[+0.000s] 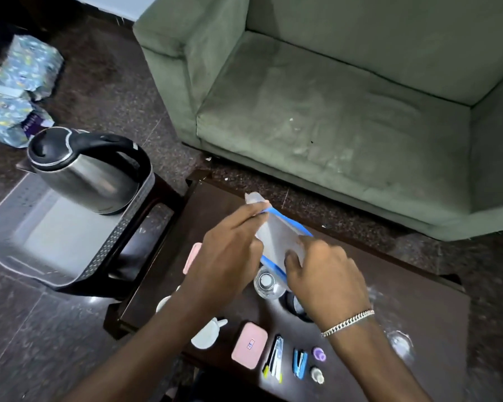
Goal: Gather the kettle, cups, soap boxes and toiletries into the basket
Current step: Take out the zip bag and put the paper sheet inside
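A steel kettle (82, 175) with a black lid and handle stands inside the grey plastic basket (21, 250) at the left. Over the dark low table (418, 288), my left hand (230, 250) and my right hand (323, 271) both hold a clear pouch with a blue edge (282, 242), which is blurred. Below the hands lie a pink soap box (249, 344), another pink box (190, 258) partly hidden by my left arm, a white cup (208, 333), a second cup (163, 303), a clear bottle (267, 282), small bottles (318, 353), and toothbrush packs (273, 358).
The basket rests on a dark stool (145, 227) left of the table. A green sofa (331, 111) stands beyond the table. Patterned packages (21, 82) lie on the floor at far left. A glass (398, 343) and a dark round item (295, 306) sit on the table's right part.
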